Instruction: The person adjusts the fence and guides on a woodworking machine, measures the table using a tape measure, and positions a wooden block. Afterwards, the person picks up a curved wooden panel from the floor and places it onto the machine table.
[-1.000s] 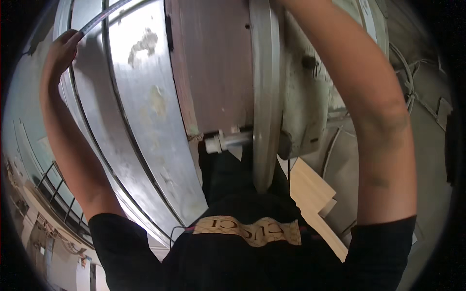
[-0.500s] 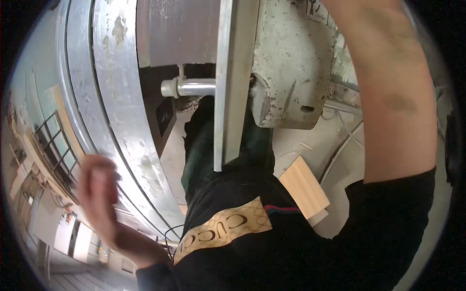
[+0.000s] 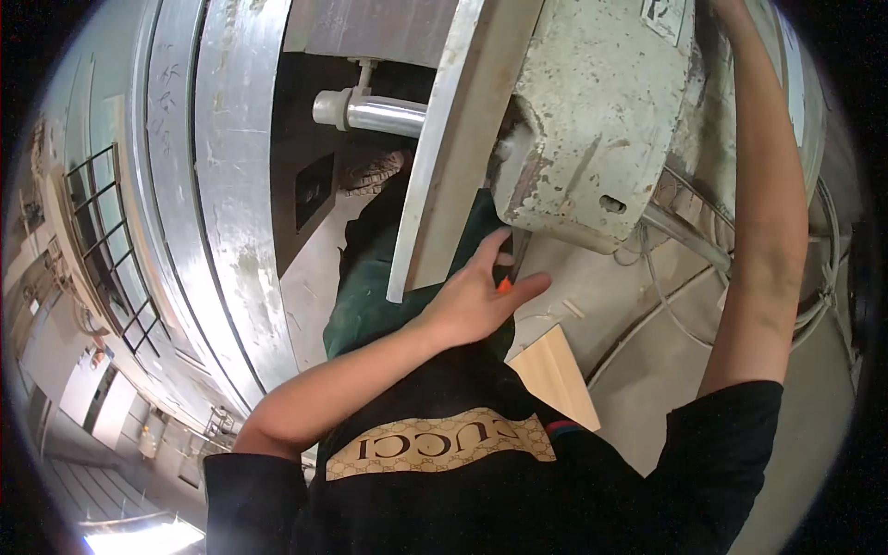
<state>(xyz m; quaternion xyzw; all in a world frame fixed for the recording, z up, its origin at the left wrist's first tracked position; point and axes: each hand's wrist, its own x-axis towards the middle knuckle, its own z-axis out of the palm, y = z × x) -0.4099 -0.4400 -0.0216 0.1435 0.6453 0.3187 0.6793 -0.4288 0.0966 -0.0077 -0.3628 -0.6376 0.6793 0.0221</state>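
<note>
Over a dusty concrete floor [image 3: 638, 388], my left hand [image 3: 472, 301] pinches a small orange piece [image 3: 504, 286] under the chipped grey machine housing [image 3: 592, 120], barely begun; my right hand's grip is out of view, far right.

The machine housing [image 3: 592, 120] was cast metal under pale green paint, chipped and rough, with dull bare patches. Beside it the flat bar [image 3: 439, 157] looked like brushed metal, matt and streaked. The cylinder rod [image 3: 384, 116] was polished metal, glossy, ending in a white fitting [image 3: 331, 104] that seemed plastic. The curved guard band [image 3: 227, 185] was worn sheet metal, scuffed and blotchy. The board [image 3: 555, 375] on the floor was pale, smooth wood. The shirt [image 3: 481, 499] was matt black cloth.
</note>
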